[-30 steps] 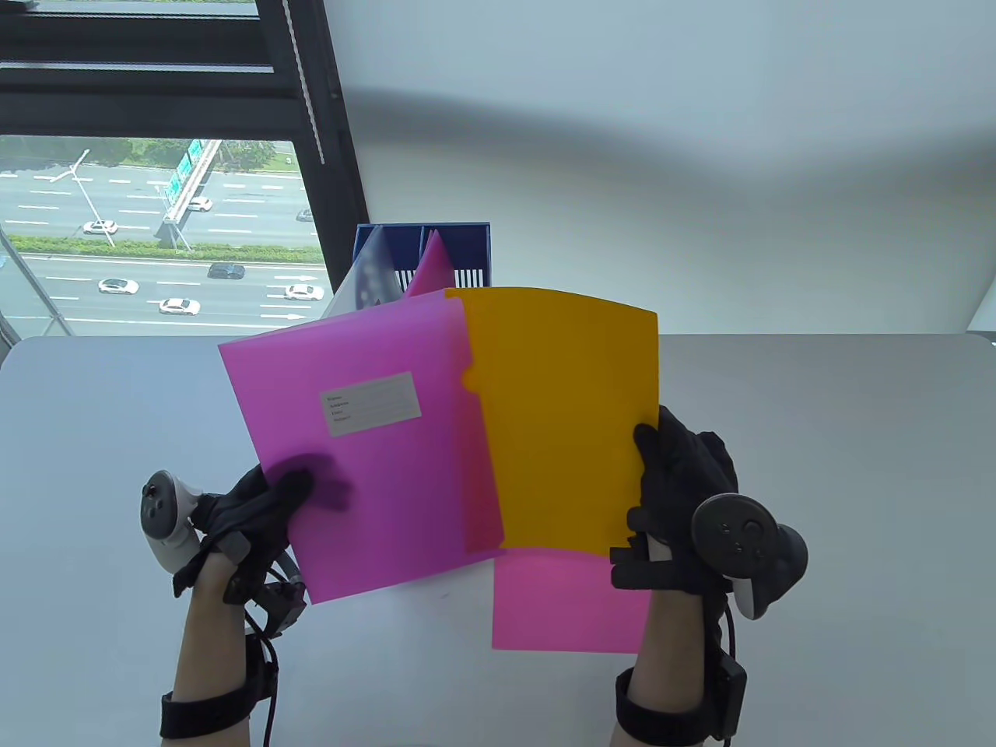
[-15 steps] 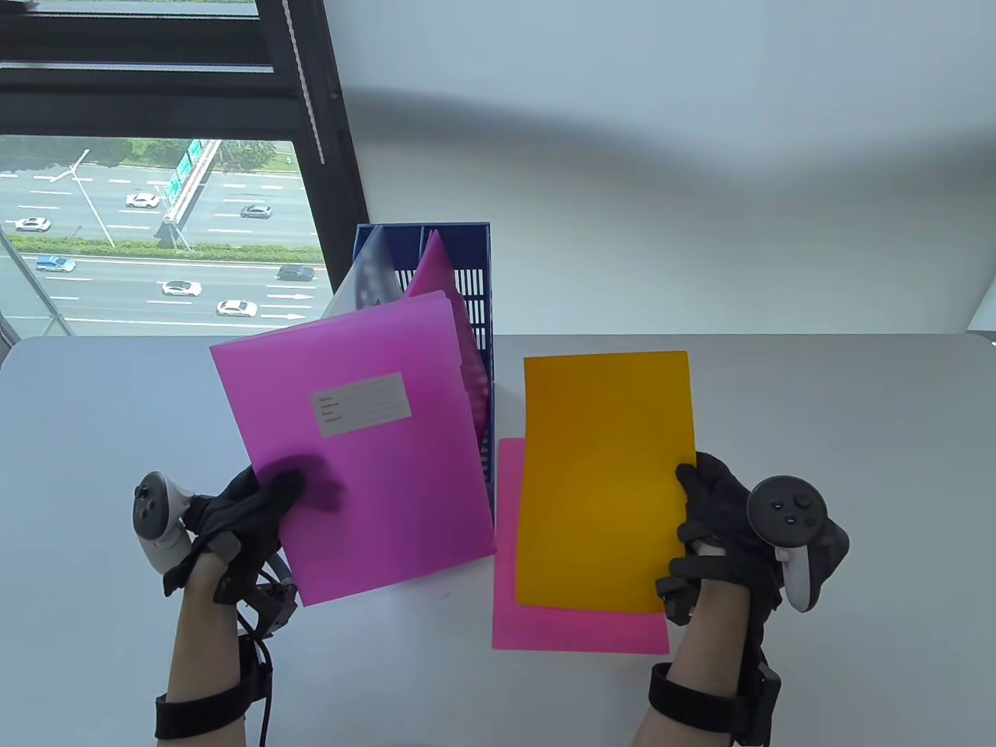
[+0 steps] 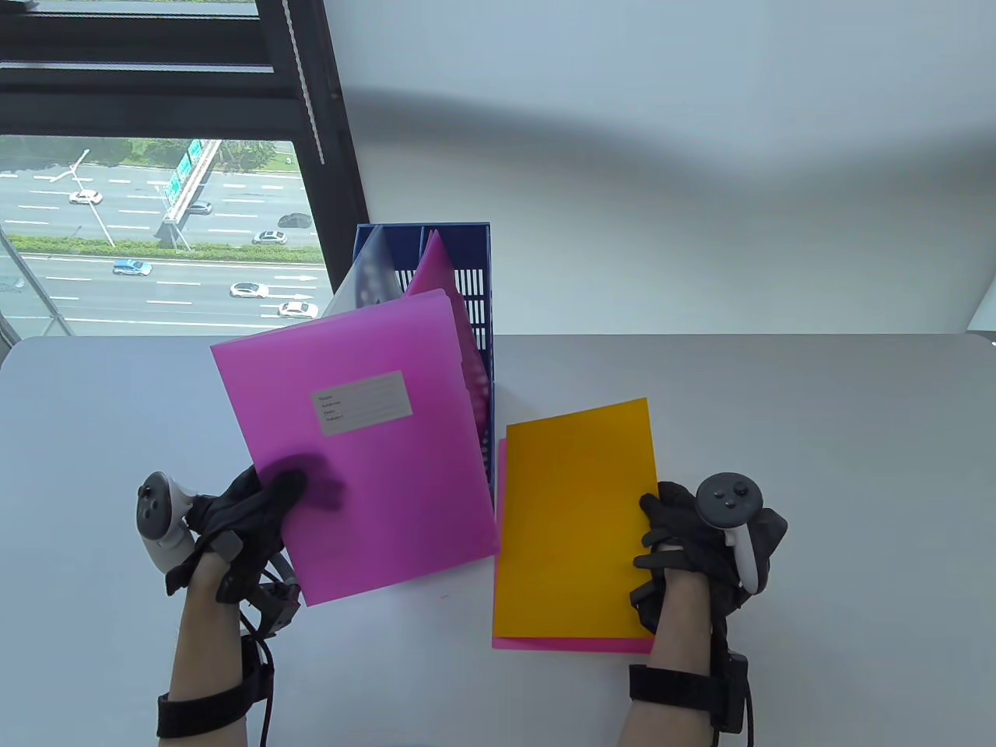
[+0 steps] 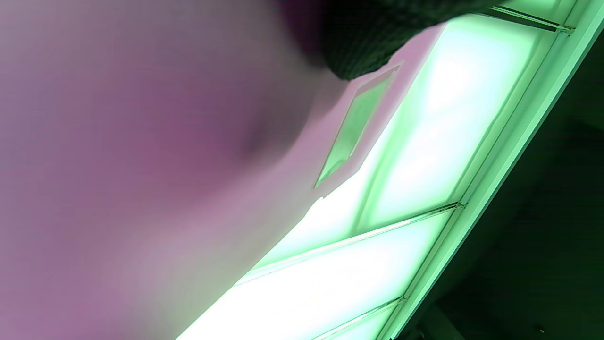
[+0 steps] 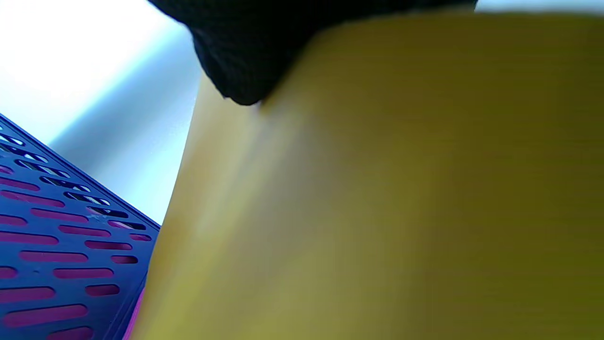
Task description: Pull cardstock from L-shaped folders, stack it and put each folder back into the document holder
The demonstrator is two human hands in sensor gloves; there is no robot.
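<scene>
My left hand (image 3: 261, 510) pinches the lower left corner of a translucent pink L-shaped folder (image 3: 354, 451) with a white label and holds it tilted above the table. In the left wrist view that pink folder (image 4: 141, 189) fills the frame. My right hand (image 3: 673, 537) grips the right edge of an orange cardstock sheet (image 3: 572, 521), which lies over a pink cardstock sheet (image 3: 576, 643) on the table. The orange cardstock (image 5: 377, 189) fills the right wrist view under a gloved fingertip (image 5: 240, 61). A blue slotted document holder (image 3: 467, 288) stands behind, with a clear folder (image 3: 373, 268) and a pink folder (image 3: 432, 264) in it.
The white table (image 3: 817, 467) runs out to the right and left of the papers. A window with a dark frame (image 3: 319, 117) lies at the back left, a white wall behind. The blue holder's slotted side (image 5: 56, 245) is close to the orange sheet.
The orange cardstock came fully out of the pink folder, moved right and then down onto the pink sheet on the table. My left hand has kept the folder nearly still.
</scene>
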